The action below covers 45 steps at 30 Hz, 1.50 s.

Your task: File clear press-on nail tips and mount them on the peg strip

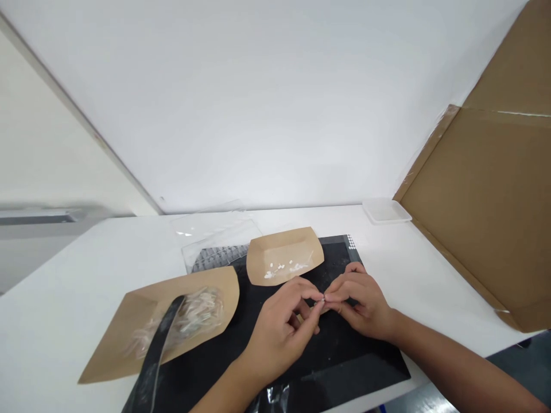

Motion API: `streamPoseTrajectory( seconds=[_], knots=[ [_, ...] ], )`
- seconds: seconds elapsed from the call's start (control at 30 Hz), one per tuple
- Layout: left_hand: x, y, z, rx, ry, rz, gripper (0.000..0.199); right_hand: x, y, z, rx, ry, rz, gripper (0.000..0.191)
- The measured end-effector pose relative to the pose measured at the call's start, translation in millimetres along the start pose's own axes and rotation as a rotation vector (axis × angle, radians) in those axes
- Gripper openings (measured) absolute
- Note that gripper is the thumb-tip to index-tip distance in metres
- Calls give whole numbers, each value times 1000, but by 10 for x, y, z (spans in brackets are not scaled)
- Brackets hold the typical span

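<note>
My left hand [279, 335] and right hand [361, 304] pinch a tiny white piece [323, 298] together over the black mat [344, 367], with few white pieces [279, 269] in one paper tray [297, 246] and many clear pieces [193, 315] in another paper tray [142, 315].

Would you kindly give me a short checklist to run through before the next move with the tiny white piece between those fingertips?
1. Tiny white piece pinched between the left hand and right hand: ok.
2. Its exact shape and orientation: cannot tell, too small.
3. Small kraft paper tray with white pieces sitting flat on the black mat: ok.
4. Large kraft paper tray of clear plastic pieces unobstructed: not ok, a black strip lies across it.
5. White plastic tray apart from the hands: ok.
</note>
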<state>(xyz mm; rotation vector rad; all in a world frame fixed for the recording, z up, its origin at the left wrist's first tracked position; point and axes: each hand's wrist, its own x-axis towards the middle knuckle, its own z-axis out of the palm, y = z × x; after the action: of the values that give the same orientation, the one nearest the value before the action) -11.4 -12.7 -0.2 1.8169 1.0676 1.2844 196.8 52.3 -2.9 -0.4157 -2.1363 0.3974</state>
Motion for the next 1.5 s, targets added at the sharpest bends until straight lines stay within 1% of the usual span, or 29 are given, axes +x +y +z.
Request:
streamPoseTrajectory(
  seconds=[0.2, 0.33, 0.47, 0.6, 0.7, 0.83, 1.03, 1.2, 1.3, 1.5],
  knots=[
    [10, 27, -23, -112, -54, -102, 7, 31, 3, -39, -28, 12, -71, 11],
    [-3, 20, -21, -157, -50, -154, 10, 28, -8, -51, -37, 6, -73, 13],
    [-11, 21, -25, -163, -47, -139, 8, 37, -23, -81, 60, -55, -2, 14],
    [6, 24, -45, -185, -37, -109, 4, 40, -26, -114, 197, -129, 103, 23],
    [20, 24, -61, -176, -16, -92, 3, 27, -19, -113, 203, -127, 146, 17],
    [39, 43, -71, -153, 12, -69, 6, 12, -19, -86, 145, -81, 168, 10],
    [63, 107, -77, -136, 25, -75, 10, 23, -56, -70, 41, -27, 103, 11],
    [51, 115, -65, -131, 38, -69, 12, 14, -64, -53, -16, 7, 51, 13],
    [47, 107, -52, -137, 47, -102, 11, 10, -55, -39, -59, -1, 14, 15],
    [38, 101, -32, -159, 51, -119, 11, 15, -56, -39, -159, -12, -60, 13]
  ],
)
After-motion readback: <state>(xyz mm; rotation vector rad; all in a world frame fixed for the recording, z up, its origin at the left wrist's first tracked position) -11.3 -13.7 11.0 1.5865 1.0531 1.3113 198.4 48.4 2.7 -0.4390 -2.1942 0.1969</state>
